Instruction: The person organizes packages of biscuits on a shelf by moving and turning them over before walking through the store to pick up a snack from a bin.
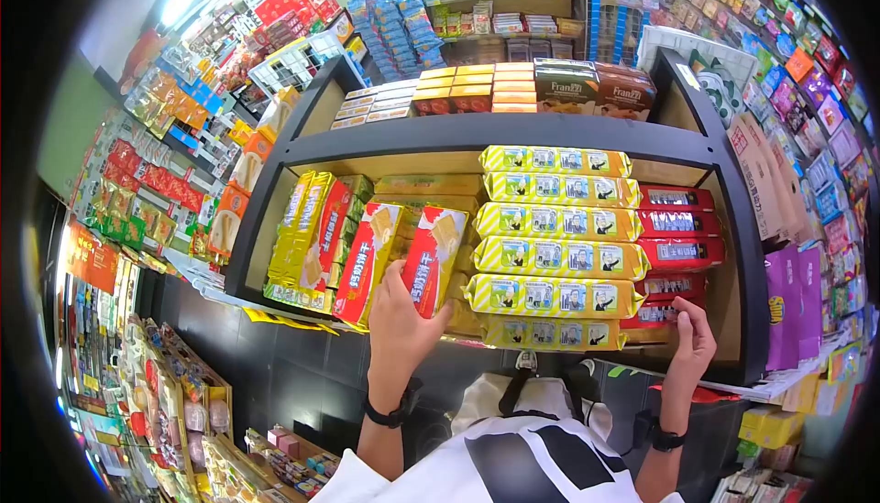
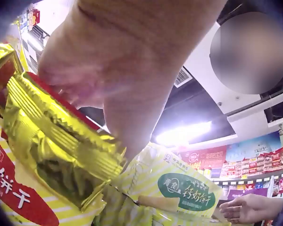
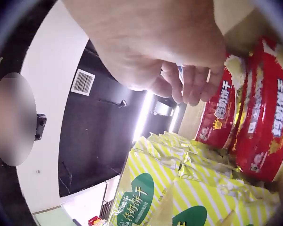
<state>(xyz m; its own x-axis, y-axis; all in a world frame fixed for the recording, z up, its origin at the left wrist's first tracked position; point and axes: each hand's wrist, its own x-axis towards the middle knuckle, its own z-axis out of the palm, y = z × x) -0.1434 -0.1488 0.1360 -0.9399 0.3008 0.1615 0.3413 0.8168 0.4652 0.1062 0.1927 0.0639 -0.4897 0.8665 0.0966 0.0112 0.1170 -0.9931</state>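
Observation:
My left hand [image 1: 401, 324] grips the lower end of a red and yellow biscuit pack [image 1: 434, 251], fingers on its left side and thumb on its right. Another such pack [image 1: 369, 260] leans just to its left. In the left wrist view the hand [image 2: 118, 61] is above a shiny yellow pack end [image 2: 61, 141]. My right hand [image 1: 694, 343] hovers by the front end of the red packs [image 1: 674, 285], right of the stacked yellow-striped packs [image 1: 550, 296]. Its fingers [image 3: 191, 84] are loosely bent in the right wrist view and hold nothing.
A dark-framed bin [image 1: 753, 292] surrounds the packs. Behind its crossbar stand boxed biscuits [image 1: 566, 91]. Purple bags [image 1: 793, 306] hang at the right, orange packages [image 1: 229, 219] at the left. Snack shelves [image 1: 504, 22] line the back.

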